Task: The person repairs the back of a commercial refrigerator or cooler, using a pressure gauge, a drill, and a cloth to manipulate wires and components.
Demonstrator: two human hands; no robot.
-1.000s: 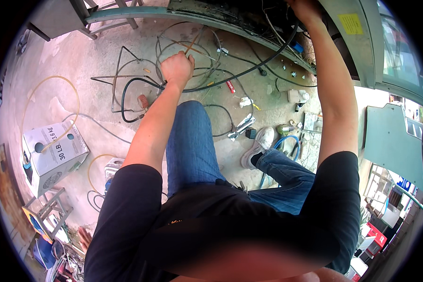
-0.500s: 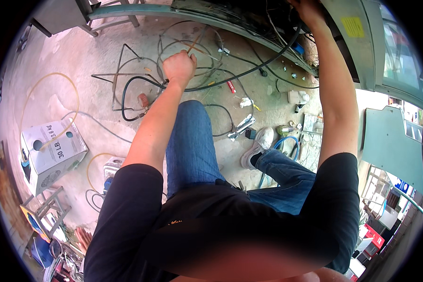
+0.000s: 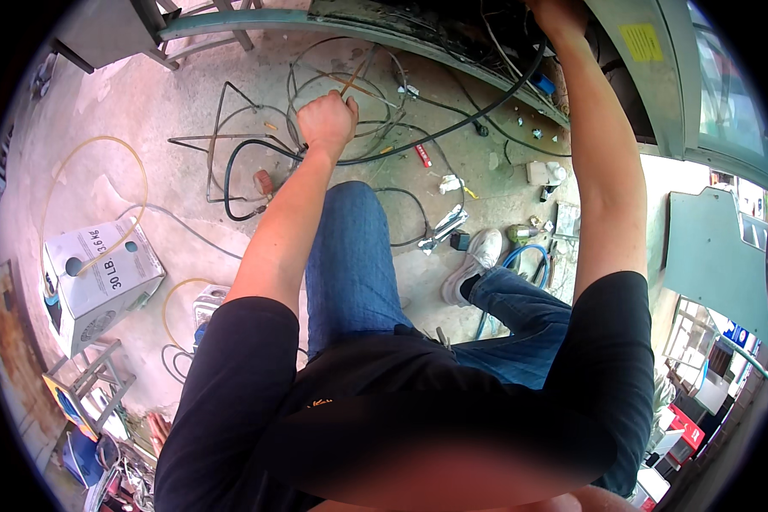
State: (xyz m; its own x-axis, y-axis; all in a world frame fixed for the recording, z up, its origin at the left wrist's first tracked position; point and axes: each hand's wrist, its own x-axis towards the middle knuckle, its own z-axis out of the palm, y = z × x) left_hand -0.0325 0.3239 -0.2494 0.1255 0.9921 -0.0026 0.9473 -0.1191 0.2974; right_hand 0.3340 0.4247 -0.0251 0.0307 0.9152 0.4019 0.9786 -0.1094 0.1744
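Note:
My left hand point(image 3: 327, 122) is closed in a fist above the floor, beyond my knee. A thin copper-coloured tube point(image 3: 357, 75) runs out from its thumb side, and the fist appears to grip it. Loops of thin tubing point(image 3: 293, 85) spread around the fist. A thick black hose point(image 3: 452, 128) passes by my left wrist and climbs toward the cabinet. My right hand point(image 3: 561, 19) reaches into the dark lower opening of a grey-green metal cabinet point(image 3: 678, 77). Its fingers are hidden in shadow and by the picture's top edge.
A white carton point(image 3: 102, 264) and a small metal stool point(image 3: 102, 380) stand at left. A green power tool point(image 3: 520, 234), a blue hose point(image 3: 533, 252), a red marker-like stick point(image 3: 422, 155) and scraps lie on the floor. A grey-green panel point(image 3: 712, 256) is at right.
The view has shifted slightly, and my right forearm sits a little further left against the cabinet opening. My left fist holds its place.

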